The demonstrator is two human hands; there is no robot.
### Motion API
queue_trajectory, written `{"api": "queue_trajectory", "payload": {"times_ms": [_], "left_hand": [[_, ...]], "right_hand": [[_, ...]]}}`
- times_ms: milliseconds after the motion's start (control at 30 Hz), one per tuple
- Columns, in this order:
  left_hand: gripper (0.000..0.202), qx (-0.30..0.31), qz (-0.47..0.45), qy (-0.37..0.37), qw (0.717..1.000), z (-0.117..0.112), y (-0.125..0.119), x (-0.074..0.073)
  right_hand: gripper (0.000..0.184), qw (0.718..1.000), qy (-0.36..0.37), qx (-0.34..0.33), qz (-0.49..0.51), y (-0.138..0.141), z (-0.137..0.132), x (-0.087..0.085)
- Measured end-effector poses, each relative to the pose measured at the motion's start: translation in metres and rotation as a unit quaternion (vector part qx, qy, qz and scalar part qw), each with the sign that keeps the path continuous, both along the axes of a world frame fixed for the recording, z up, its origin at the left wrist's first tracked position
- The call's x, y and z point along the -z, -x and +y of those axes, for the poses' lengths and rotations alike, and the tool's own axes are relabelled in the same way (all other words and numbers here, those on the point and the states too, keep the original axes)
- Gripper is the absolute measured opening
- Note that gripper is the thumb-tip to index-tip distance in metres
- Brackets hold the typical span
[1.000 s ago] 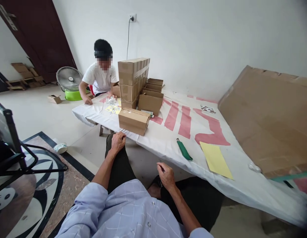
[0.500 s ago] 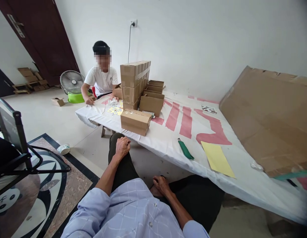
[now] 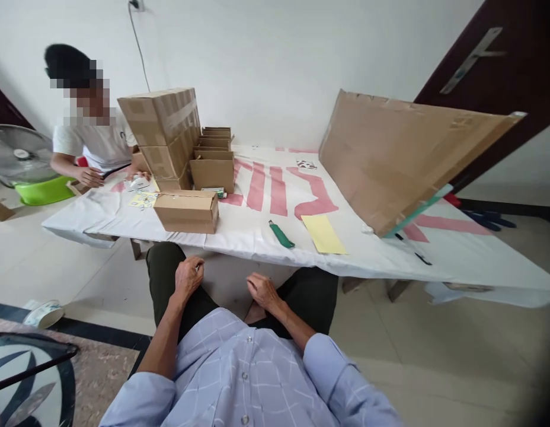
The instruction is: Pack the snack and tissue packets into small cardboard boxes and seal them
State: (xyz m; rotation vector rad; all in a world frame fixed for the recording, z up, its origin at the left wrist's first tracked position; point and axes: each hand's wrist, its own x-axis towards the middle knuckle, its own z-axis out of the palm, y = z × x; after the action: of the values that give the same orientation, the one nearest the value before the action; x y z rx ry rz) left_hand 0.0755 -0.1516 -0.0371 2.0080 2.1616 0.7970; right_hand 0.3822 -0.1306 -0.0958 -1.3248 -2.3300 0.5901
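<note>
My left hand (image 3: 189,276) rests on my left knee, its fingers loosely curled with nothing seen in them. On my right thigh lies my right hand (image 3: 262,291), also curled and without any object showing. Both are below the near edge of the white-covered table (image 3: 243,243), touching nothing on it. Nearest to my left hand is a closed cardboard box (image 3: 186,212) at that edge. A green-handled utility knife (image 3: 281,235) lies on the cloth ahead of my right hand, with a yellow sheet (image 3: 323,233) just right of it.
Stacked taped cartons (image 3: 163,127) and several open boxes (image 3: 213,169) stand at the left. A large cardboard sheet (image 3: 390,154) leans at the right, near a dark pen-like item (image 3: 412,249). Across the table sits a person (image 3: 95,139), beside a fan (image 3: 21,155).
My view has swung to the right, so the table contents appear further left and a door shows at the right. Both my hands stay resting on my legs.
</note>
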Motion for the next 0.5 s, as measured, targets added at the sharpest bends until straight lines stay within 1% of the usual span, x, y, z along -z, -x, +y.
{"api": "queue_trajectory", "payload": {"times_ms": [33,67,133,167,200,267,333,400,500], "left_hand": [[0.025,-0.001,-0.004,0.002,1.0,0.0,0.0,0.001],[0.026,-0.001,-0.007,0.003,1.0,0.0,0.0,0.002],[0.026,-0.001,-0.014,0.006,1.0,0.0,0.0,0.004],[0.026,0.0,-0.017,0.008,1.0,0.0,0.0,0.005],[0.026,0.0,-0.02,0.009,1.0,0.0,-0.001,0.006],[0.026,0.0,-0.025,0.01,1.0,0.0,-0.002,0.007],[0.026,0.0,-0.031,0.01,0.999,0.0,-0.004,0.009],[0.027,0.002,-0.038,0.01,0.999,0.0,-0.004,0.01],[0.028,0.002,-0.045,0.01,0.999,-0.001,-0.004,0.012]], "right_hand": [[0.027,0.999,-0.039,0.01,0.016,-0.004,0.008,-0.012],[0.027,0.994,-0.098,0.025,0.034,-0.01,0.017,-0.025],[0.026,0.975,-0.205,0.07,0.05,-0.024,0.039,-0.052],[0.024,0.965,-0.235,0.104,0.045,-0.032,0.051,-0.065],[0.023,0.958,-0.246,0.141,0.031,-0.04,0.061,-0.076],[0.024,0.953,-0.225,0.204,-0.013,-0.055,0.079,-0.091],[0.028,0.954,-0.174,0.238,-0.063,-0.065,0.09,-0.099],[0.03,0.956,-0.127,0.246,-0.098,-0.07,0.095,-0.099],[0.032,0.956,-0.1,0.251,-0.113,-0.07,0.095,-0.097]]}}
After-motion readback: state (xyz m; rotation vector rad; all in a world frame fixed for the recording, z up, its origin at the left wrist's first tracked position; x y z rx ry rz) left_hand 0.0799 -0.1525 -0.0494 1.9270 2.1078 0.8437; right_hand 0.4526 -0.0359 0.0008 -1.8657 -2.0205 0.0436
